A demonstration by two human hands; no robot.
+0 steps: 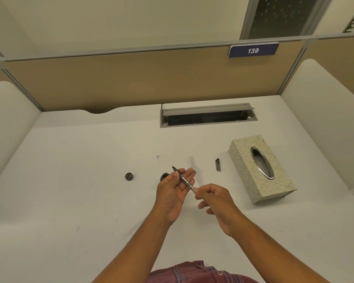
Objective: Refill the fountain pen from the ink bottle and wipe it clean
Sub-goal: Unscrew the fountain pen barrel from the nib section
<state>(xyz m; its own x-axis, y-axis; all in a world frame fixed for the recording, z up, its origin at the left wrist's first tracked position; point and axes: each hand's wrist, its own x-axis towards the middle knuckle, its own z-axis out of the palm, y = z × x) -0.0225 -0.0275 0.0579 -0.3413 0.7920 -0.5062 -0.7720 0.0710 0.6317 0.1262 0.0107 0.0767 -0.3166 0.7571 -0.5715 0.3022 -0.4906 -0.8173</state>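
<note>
The fountain pen [182,176], stripped of its barrel, lies slanted across the fingers of my left hand [173,190], nib pointing up and to the left. My left thumb presses on it. My right hand [215,201] pinches the rear end of the pen's converter with curled fingers. The dark ink bottle [164,177] stands on the desk just behind my left hand, partly hidden by it. Its round cap [129,176] lies to the left. The pen's clear barrel [192,160] and its dark clipped cap [218,164] lie on the desk behind my hands.
A patterned tissue box [261,168] with an oval metal opening stands at the right. A cable tray [207,116] with its lid raised is set into the white desk [70,180] at the back. Partition walls enclose the desk on three sides.
</note>
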